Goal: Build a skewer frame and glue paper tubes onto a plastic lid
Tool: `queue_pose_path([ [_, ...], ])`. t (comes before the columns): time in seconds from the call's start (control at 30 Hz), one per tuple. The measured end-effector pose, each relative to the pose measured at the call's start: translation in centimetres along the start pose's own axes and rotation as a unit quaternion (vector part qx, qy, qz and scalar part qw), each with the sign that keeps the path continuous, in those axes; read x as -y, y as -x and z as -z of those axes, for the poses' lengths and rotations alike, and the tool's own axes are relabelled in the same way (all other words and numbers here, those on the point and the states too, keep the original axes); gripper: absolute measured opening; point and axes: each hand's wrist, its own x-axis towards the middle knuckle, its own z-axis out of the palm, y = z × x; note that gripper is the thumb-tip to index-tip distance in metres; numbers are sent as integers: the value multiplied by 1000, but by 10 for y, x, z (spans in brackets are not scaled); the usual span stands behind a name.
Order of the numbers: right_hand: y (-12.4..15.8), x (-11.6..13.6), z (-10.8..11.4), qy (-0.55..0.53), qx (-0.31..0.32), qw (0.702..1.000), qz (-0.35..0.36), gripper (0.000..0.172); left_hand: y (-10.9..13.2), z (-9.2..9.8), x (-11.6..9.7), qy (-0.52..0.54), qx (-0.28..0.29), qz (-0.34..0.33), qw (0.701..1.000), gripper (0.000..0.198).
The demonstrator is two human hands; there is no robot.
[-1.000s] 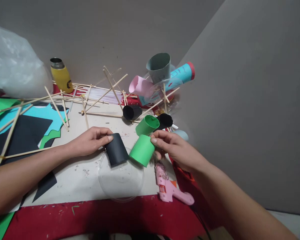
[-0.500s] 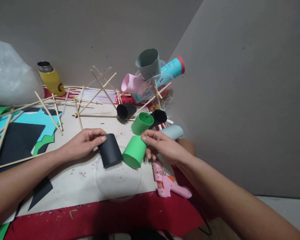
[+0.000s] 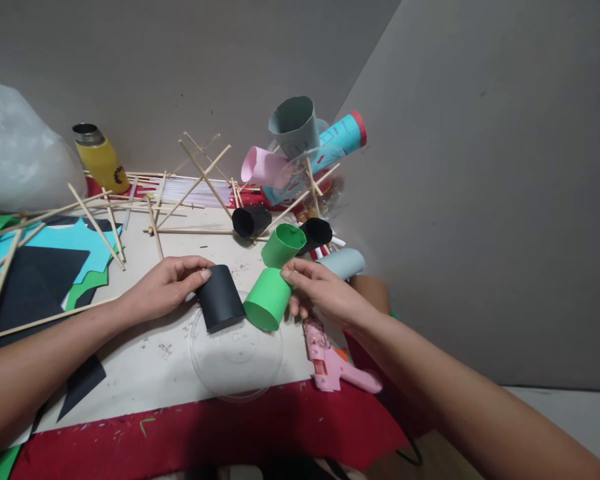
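My left hand [image 3: 173, 283] pinches the upper left edge of a black paper tube [image 3: 221, 298] between thumb and fingers. My right hand [image 3: 317, 288] grips the upper right edge of a bright green paper tube [image 3: 267, 299]. Both tubes tilt so that their lower ends nearly meet, above a clear round plastic lid [image 3: 237, 373] on the white sheet. Just behind the held green tube lies a second green tube [image 3: 281, 247]. A pink glue gun [image 3: 330, 363] rests below my right hand.
Joined wooden sticks [image 3: 195, 231] spread across the back. Paper scraps [image 3: 45, 273] lie at left, near a yellow bottle [image 3: 101, 163] and a white plastic bag [image 3: 25, 147]. Black tubes [image 3: 250, 221], a grey tube [image 3: 347, 263] and a stack of coloured tubes [image 3: 294, 130] stand at back right.
Both hands keep hold of their tubes almost without moving. The whole view has shifted very slightly.
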Motion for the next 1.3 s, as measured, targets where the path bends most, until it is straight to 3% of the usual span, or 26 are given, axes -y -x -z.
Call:
queue_pose_path([
  [0.37, 7, 1, -3, 28, 4, 999, 21, 28, 8, -2, -2, -55, -20, -37, 998, 40],
  [0.63, 11, 3, -5, 70, -22, 996, 51, 30, 12, -7, -1, -164, -63, -80, 981, 43],
  [0.77, 10, 2, -2, 68, 1, 996, 54, 30, 14, -10, 1, -195, -64, -91, 974, 44],
  [1.3, -6, 3, 4, 56, 39, 995, 75, 32, 2, -20, 4, -82, -112, -75, 988, 36],
])
